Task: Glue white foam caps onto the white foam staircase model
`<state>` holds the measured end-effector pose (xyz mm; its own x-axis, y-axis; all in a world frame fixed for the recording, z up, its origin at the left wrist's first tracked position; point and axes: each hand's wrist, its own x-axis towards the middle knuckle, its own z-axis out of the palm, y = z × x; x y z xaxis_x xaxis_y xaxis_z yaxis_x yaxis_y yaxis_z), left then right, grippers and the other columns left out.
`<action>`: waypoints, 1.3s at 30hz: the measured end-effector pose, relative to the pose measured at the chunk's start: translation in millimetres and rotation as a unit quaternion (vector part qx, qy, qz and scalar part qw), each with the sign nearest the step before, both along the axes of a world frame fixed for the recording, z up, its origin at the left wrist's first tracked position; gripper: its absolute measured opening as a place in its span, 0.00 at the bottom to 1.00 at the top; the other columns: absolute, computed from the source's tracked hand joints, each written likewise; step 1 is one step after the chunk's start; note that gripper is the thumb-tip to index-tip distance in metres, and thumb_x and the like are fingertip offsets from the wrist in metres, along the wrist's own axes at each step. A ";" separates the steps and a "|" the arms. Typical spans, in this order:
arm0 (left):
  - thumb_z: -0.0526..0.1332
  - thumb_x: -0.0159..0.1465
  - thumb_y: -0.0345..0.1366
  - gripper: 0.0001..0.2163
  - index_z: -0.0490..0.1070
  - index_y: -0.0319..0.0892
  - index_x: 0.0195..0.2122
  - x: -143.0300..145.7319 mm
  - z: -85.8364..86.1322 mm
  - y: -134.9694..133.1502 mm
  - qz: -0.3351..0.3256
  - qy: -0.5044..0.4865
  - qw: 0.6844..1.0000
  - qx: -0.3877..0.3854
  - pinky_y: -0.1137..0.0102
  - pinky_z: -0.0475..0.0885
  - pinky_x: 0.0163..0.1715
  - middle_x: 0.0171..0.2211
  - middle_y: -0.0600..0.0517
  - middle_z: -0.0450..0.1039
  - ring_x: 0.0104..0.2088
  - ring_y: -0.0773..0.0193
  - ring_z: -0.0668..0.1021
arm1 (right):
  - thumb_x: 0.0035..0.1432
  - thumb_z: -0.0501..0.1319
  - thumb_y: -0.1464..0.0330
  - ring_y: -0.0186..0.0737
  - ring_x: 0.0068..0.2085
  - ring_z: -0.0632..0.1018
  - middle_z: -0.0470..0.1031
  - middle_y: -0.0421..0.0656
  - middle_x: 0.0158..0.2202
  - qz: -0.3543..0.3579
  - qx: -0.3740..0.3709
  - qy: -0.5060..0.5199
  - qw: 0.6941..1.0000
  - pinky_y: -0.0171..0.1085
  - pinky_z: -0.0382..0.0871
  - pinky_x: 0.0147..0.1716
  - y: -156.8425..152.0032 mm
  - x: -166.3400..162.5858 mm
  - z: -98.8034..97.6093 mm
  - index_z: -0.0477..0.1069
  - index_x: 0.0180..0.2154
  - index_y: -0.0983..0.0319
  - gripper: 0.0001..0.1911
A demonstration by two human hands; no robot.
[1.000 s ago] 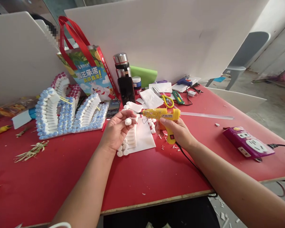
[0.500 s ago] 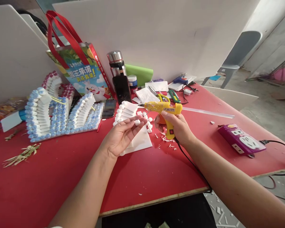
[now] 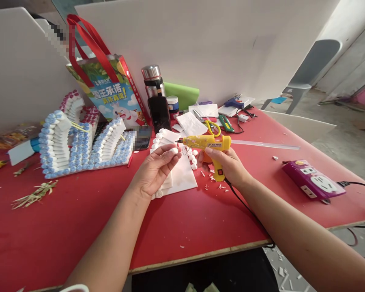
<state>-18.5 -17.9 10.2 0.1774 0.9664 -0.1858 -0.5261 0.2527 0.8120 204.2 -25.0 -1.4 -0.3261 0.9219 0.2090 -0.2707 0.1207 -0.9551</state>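
The left hand [image 3: 155, 169] pinches a small white roll [image 3: 174, 151] between thumb and fingers, held up over a white board [image 3: 183, 182]. The right hand [image 3: 228, 164] is wrapped around the grip of a yellow glue gun [image 3: 204, 142], its nozzle just above the roll; whether the two touch, I cannot tell. To dab glue well here, it would seem best to hold the roll steady, keep the fingertips clear of the likely hot tip, squeeze lightly for a small bead, and leave the long clear glue stick [image 3: 266, 144] free to feed.

Counted: one roll in the pinch, one gun held, one stick in it. On the red bench [image 3: 109, 227] are one purple power strip [image 3: 313, 182], one pair of yellow-handled scissors [image 3: 216, 132], one flask [image 3: 151, 73] and one carrier bag [image 3: 117, 97]. The loose white rolls [image 3: 194, 160] at the board's right edge bunch too closely to count surely.
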 end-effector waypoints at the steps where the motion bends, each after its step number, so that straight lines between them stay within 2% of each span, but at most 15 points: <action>1: 0.67 0.60 0.21 0.09 0.80 0.35 0.40 1.0 -0.5 -0.4 0.001 0.000 1.000 -0.003 0.78 0.79 0.41 0.40 0.44 0.81 0.38 0.66 0.84 | 0.65 0.61 0.58 0.36 0.26 0.72 0.76 0.44 0.29 -0.001 0.000 0.002 1.000 0.38 0.66 0.27 0.1 -0.3 -0.5 0.76 0.32 0.63 0.16; 6: 0.66 0.60 0.21 0.10 0.80 0.33 0.43 3.1 -1.3 -1.1 -0.001 -0.008 1.000 -0.001 0.79 0.79 0.40 0.35 0.47 0.81 0.36 0.67 0.83 | 0.65 0.62 0.59 0.36 0.26 0.72 0.75 0.43 0.28 -0.024 -0.005 0.003 1.000 0.38 0.65 0.27 0.7 -0.6 -1.0 0.75 0.31 0.62 0.15; 12: 0.68 0.60 0.24 0.09 0.80 0.35 0.42 -1.2 -0.6 0.6 -0.011 -0.017 0.999 0.028 0.81 0.78 0.38 0.38 0.46 0.81 0.34 0.70 0.82 | 0.65 0.61 0.57 0.35 0.25 0.71 0.75 0.43 0.28 -0.024 -0.008 -0.004 1.000 0.38 0.63 0.26 0.6 0.7 -1.3 0.75 0.30 0.62 0.17; 18: 0.69 0.58 0.23 0.08 0.79 0.35 0.39 1.5 -0.6 -0.5 0.000 -0.008 1.000 0.004 0.80 0.78 0.38 0.37 0.46 0.80 0.35 0.68 0.83 | 0.64 0.61 0.56 0.35 0.24 0.70 0.77 0.44 0.31 -0.021 -0.014 -0.001 1.000 0.37 0.61 0.23 0.6 -1.6 -2.2 0.77 0.34 0.61 0.16; 23: 0.69 0.58 0.23 0.08 0.79 0.35 0.39 2.9 -0.2 -0.5 0.012 -0.008 1.000 0.004 0.79 0.78 0.39 0.35 0.48 0.80 0.35 0.68 0.83 | 0.65 0.60 0.55 0.36 0.25 0.71 0.77 0.44 0.31 -0.014 -0.019 -0.004 1.000 0.37 0.63 0.24 -0.4 -0.8 -0.1 0.78 0.34 0.61 0.17; 34: 0.70 0.58 0.25 0.07 0.78 0.35 0.38 3.0 1.3 0.3 0.008 -0.014 1.000 0.011 0.81 0.78 0.36 0.35 0.49 0.79 0.34 0.71 0.82 | 0.65 0.60 0.57 0.35 0.23 0.68 0.71 0.42 0.25 -0.017 -0.019 0.000 1.000 0.38 0.60 0.23 -1.3 0.0 1.6 0.73 0.28 0.61 0.18; 39: 0.70 0.58 0.25 0.09 0.78 0.35 0.40 2.1 0.1 0.6 0.012 -0.017 1.000 0.017 0.80 0.77 0.38 0.38 0.46 0.80 0.35 0.70 0.82 | 0.64 0.60 0.56 0.35 0.23 0.68 0.69 0.41 0.24 -0.003 -0.014 -0.013 1.000 0.38 0.60 0.23 -1.5 -0.2 1.5 0.72 0.27 0.61 0.18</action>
<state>-16.5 -17.3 10.2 0.1606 0.9759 -0.1477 -0.5587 0.2132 0.8015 204.0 -26.5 0.1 -0.3259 0.9291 0.1748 -0.2444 0.0959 -0.9649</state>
